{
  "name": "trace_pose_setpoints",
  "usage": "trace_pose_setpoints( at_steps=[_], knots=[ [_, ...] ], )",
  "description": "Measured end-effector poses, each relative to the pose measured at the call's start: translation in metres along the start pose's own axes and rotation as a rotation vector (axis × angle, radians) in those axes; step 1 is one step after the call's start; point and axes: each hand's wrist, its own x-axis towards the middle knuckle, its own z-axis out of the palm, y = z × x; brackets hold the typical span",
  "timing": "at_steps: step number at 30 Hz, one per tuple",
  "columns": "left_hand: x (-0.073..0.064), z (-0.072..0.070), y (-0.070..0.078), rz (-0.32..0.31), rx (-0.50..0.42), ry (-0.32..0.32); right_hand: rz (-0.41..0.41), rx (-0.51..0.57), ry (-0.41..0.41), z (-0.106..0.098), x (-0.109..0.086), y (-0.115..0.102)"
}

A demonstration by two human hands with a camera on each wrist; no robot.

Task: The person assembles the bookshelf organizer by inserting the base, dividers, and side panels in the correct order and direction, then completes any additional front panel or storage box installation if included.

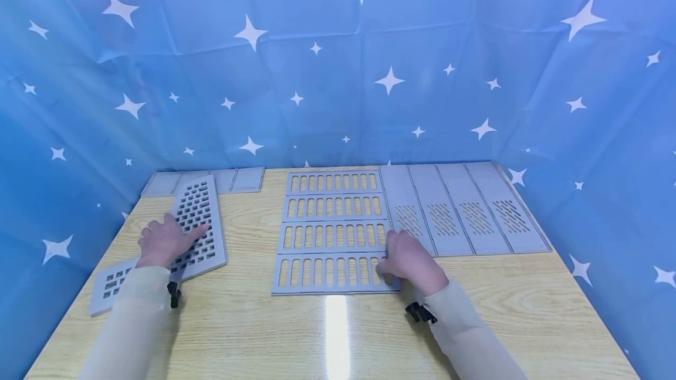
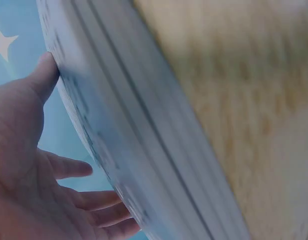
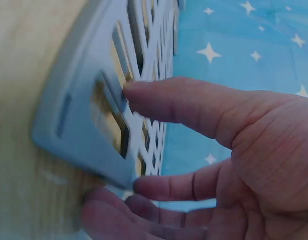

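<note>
My left hand [image 1: 165, 241], fingers spread, rests on a grey panel [image 1: 199, 207] with small rectangular holes. Its thumb touches the panel's top in the left wrist view, where layered grey edges [image 2: 139, 115] show. Another holed panel [image 1: 105, 289] lies partly under my left forearm. My right hand [image 1: 414, 263] is at the right end of the nearest grey slotted panel [image 1: 311, 292]. In the right wrist view its thumb presses beside a slot, and the curled fingers meet the panel's end [image 3: 84, 140], pinching it. Whether the fingertips reach underneath is hidden.
Three more slotted panels [image 1: 335, 194] lie in rows behind the nearest one. Several grey panels [image 1: 470, 244] with slanted slits stand side by side at the right. Small grey panels [image 1: 224, 179] line the back left. A blue star-printed curtain [image 1: 338, 116] surrounds the wooden table [image 1: 253, 333].
</note>
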Motion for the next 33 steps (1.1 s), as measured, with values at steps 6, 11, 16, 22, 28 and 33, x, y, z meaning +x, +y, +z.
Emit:
trace_pose_setpoints(
  at_steps=[6, 11, 16, 22, 28, 33],
  knots=[
    [0.002, -0.001, -0.001, -0.01, -0.021, -0.049, 0.029, 0.027, 0.045, 0.007, -0.004, -0.008],
    [0.003, -0.001, 0.0, -0.004, -0.038, -0.06, 0.056, 0.059, 0.068, 0.01, -0.005, -0.011],
    [0.004, 0.0, 0.002, -0.017, -0.062, -0.029, 0.041, 0.081, 0.032, 0.003, -0.006, -0.01],
    [0.008, 0.001, 0.0, -0.013, -0.099, 0.01, 0.045, 0.153, -0.038, -0.015, -0.01, 0.001],
    [0.014, -0.001, -0.003, -0.037, -0.16, 0.044, 0.037, 0.2, -0.081, -0.023, -0.016, 0.015],
    [0.016, -0.004, -0.004, -0.063, -0.234, 0.126, 0.044, 0.186, -0.142, -0.018, -0.021, 0.027]
  ],
)
